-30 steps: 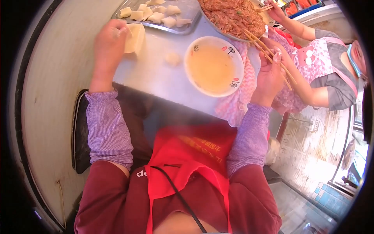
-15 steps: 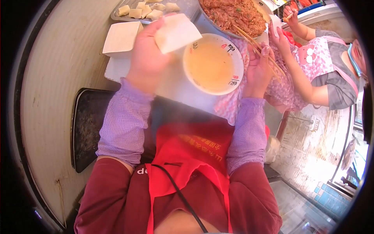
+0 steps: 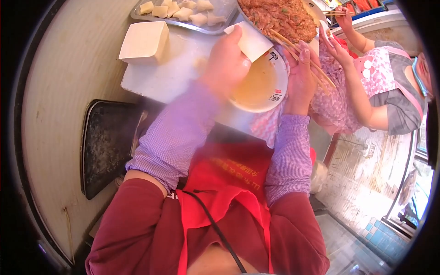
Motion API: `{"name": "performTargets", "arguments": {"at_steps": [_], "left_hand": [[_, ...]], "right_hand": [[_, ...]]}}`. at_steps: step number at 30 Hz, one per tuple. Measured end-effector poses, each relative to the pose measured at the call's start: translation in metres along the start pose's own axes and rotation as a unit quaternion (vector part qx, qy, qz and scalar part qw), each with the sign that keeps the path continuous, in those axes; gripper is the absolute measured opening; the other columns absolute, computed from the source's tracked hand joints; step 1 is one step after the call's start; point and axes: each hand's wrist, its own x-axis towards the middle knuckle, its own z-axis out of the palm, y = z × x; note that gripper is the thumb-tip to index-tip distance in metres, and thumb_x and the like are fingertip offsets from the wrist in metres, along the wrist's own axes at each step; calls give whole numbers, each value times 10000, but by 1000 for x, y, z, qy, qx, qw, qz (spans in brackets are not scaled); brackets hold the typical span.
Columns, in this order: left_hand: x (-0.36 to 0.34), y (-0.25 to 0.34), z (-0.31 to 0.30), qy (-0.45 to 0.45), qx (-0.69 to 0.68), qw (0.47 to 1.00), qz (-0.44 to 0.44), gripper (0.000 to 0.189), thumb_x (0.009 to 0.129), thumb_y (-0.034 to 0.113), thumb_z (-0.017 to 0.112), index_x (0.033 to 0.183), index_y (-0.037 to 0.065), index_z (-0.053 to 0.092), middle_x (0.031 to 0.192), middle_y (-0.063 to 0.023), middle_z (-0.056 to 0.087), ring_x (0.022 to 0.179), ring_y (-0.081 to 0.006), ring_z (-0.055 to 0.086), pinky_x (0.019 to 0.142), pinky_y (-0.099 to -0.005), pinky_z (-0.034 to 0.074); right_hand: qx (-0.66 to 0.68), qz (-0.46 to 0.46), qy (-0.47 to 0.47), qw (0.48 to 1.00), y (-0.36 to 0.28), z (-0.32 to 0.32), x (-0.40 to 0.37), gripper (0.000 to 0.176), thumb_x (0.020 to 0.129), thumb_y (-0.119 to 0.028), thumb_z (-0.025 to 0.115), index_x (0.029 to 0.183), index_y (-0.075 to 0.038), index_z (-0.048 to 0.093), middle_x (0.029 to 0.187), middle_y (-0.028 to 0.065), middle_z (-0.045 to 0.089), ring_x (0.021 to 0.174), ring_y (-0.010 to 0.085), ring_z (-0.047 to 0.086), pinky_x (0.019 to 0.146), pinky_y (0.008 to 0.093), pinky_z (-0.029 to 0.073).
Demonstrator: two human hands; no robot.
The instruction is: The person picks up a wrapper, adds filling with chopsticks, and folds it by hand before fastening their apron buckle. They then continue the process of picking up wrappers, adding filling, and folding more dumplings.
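My left hand (image 3: pixel 229 62), slightly blurred, is closed on a square white wrapper (image 3: pixel 251 40) above the far edge of a white bowl (image 3: pixel 280 87) of yellowish liquid. My right hand (image 3: pixel 300 80) grips a pair of chopsticks (image 3: pixel 326 79); their tips reach the edge of a large bowl of reddish ground meat filling (image 3: pixel 279 19). A thick stack of square wrappers (image 3: pixel 145 40) stands on the white work surface (image 3: pixel 151 80), left of my left hand.
A metal tray (image 3: pixel 215 29) with several folded, filled pieces (image 3: pixel 183 13) lies at the back left. At the right, a co-worker in a pink apron (image 3: pixel 376 68) holds a wrapper and chopsticks. A dark tray (image 3: pixel 105 146) leans near the left wall.
My left hand has moved right with the wrapper, from beside the stack to over the bowl of liquid. My right hand and the chopsticks have barely shifted.
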Motion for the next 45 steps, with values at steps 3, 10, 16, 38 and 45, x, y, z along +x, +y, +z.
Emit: {"name": "performTargets", "arguments": {"at_steps": [3,10,16,38,45], "left_hand": [[8,-6,9,49,-184,978,-87,353,977,217,335,1221,-26,410,1208,-153,510,1130,-259,504,1006,-378,383],[12,46,19,197,-519,802,-219,347,972,222,354,1199,-31,420,1205,-176,507,1127,-289,502,986,-404,413],[11,-12,-33,121,-290,946,-83,352,967,236,368,1191,-29,425,1210,-171,504,1132,-298,497,985,-434,406],[-8,66,6,157,-500,821,-227,400,970,245,326,1228,-54,386,1238,-201,474,1124,-329,496,984,-479,392],[-4,84,-26,235,-472,837,-146,409,961,235,334,1243,-56,388,1269,-208,457,1173,-336,456,1029,-500,327]], "right_hand": [[-75,-19,-6,997,-3,16,-5,246,913,-122,520,1070,66,546,967,147,602,880,229,614,805,369,548],[-366,-242,-178,881,-12,32,-23,69,789,12,630,848,14,665,817,73,628,748,158,576,654,251,450],[-181,-120,-112,970,-13,11,-27,128,878,-46,547,969,23,606,879,117,603,769,207,621,733,318,525],[-104,12,-56,993,-15,30,-32,237,920,-122,498,1059,62,552,915,145,601,802,218,630,697,336,572],[-200,16,-61,978,-27,-1,-32,177,905,-79,513,1003,48,587,892,112,604,757,172,620,645,303,571]]}}
